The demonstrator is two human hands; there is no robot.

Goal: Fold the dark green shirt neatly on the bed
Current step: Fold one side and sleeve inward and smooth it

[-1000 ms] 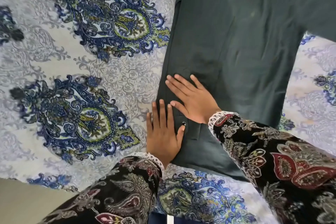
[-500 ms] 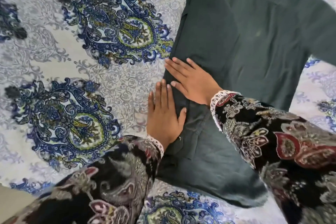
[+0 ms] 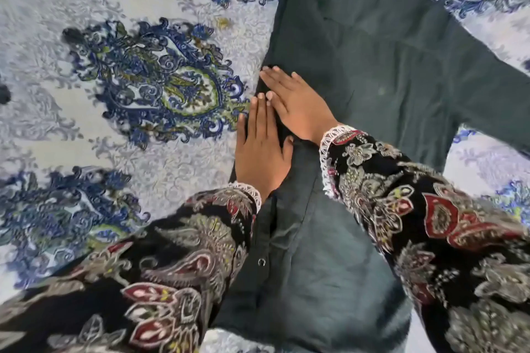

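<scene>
The dark green shirt (image 3: 372, 71) lies lengthwise on the bed, its left side folded in to a straight edge and one sleeve stretching off to the right. A small snap button shows on its placket near the bottom. My left hand (image 3: 262, 149) lies flat with straight fingers on the shirt's left folded edge. My right hand (image 3: 298, 106) lies flat just above it, fingers pointing up-left and pressing the same edge. Both hands nearly touch. Neither hand holds anything.
The bed cover (image 3: 143, 89) is pale grey with large blue and green paisley motifs and spreads out to the left and right of the shirt. My black floral sleeves with white lace cuffs cover the lower part of the shirt.
Both flat hands have slid farther up along the shirt's left folded edge, and more of the shirt's lower part and its snap button now lies below them.
</scene>
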